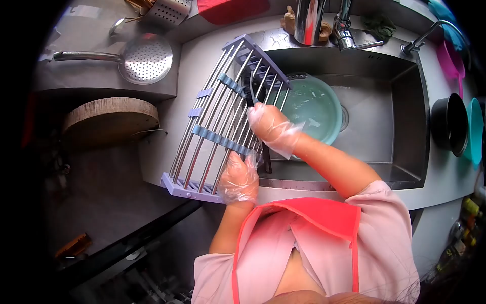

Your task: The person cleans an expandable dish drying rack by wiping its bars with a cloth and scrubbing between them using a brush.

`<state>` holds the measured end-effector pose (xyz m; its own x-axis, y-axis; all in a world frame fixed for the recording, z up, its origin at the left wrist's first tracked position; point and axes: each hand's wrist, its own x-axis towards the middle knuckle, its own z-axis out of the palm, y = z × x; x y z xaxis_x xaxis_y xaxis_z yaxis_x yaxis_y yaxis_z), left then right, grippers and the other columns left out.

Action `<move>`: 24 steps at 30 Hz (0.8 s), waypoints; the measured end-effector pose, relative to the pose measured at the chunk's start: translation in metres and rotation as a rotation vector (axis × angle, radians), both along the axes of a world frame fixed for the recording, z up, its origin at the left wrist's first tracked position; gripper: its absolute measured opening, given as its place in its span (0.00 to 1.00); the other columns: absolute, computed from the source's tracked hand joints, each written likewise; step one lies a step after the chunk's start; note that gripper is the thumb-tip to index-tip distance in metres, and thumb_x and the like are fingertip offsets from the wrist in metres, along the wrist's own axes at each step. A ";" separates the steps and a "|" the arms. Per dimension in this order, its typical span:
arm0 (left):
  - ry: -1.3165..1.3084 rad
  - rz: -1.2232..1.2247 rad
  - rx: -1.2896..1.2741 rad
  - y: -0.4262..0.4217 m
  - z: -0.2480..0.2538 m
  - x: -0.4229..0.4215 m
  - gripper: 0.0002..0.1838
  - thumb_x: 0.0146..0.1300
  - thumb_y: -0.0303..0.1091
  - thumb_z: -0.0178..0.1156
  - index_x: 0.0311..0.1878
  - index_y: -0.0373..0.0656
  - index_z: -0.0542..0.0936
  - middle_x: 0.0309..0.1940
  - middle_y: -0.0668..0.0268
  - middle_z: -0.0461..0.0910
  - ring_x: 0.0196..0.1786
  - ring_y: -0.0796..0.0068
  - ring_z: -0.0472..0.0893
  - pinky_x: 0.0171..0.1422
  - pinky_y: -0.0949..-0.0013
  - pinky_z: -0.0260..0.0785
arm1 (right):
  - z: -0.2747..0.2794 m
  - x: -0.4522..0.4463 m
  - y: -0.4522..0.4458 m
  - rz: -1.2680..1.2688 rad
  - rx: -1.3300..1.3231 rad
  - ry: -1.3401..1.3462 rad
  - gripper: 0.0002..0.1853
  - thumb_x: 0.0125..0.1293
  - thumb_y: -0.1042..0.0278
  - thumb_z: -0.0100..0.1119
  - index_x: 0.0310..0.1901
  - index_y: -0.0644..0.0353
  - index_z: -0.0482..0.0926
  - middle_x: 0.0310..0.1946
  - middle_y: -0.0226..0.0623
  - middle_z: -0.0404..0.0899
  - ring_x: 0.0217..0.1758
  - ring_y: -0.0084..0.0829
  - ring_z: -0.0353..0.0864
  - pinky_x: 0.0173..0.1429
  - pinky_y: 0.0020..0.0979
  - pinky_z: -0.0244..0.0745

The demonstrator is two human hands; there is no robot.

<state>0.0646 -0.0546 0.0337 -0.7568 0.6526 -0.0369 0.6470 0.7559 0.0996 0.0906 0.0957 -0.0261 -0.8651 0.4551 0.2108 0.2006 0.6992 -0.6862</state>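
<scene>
Going left to right from my end. The round wooden board (111, 116) is sitting by the left counter, and the skimmer (147, 58) is lying behind it, handle pointing left, holes showing.

Next, the steel rack (220, 139): it's tilting between the counter and the left side of the sink, pale purple ends, blue-grey bands across the bars. One end is lying toward the person, the other is reaching over toward the sink.

I'm seeing the left hand (239, 177) in a clear plastic glove, fingers curling closed around the near side of the rack, gripping it. The right hand (272, 125), also gloved, is closing in a fist around a dark tool (248, 95) right at the bars; too small for me to tell what kind.

Just right of that, the green basin (339, 114) is standing in the sink (372, 124), holding water. The tap (346, 36) is standing behind the sink, with a dark green cloth (380, 28) lying beside it. Far right, I'm getting a pink dipper (450, 61), black pot (449, 124) and turquoise bowl (475, 131).
</scene>
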 end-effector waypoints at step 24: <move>0.036 0.000 -0.026 0.002 -0.003 0.001 0.15 0.57 0.42 0.58 0.39 0.40 0.70 0.30 0.47 0.76 0.34 0.42 0.76 0.37 0.47 0.67 | 0.004 -0.003 -0.001 0.093 -0.143 -0.089 0.09 0.57 0.72 0.47 0.26 0.65 0.76 0.25 0.51 0.75 0.30 0.47 0.79 0.38 0.38 0.76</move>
<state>0.0652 -0.0528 0.0310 -0.7581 0.6516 -0.0264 0.6496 0.7581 0.0569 0.0879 0.0944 -0.0218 -0.9174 0.3918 0.0704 0.2040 0.6146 -0.7620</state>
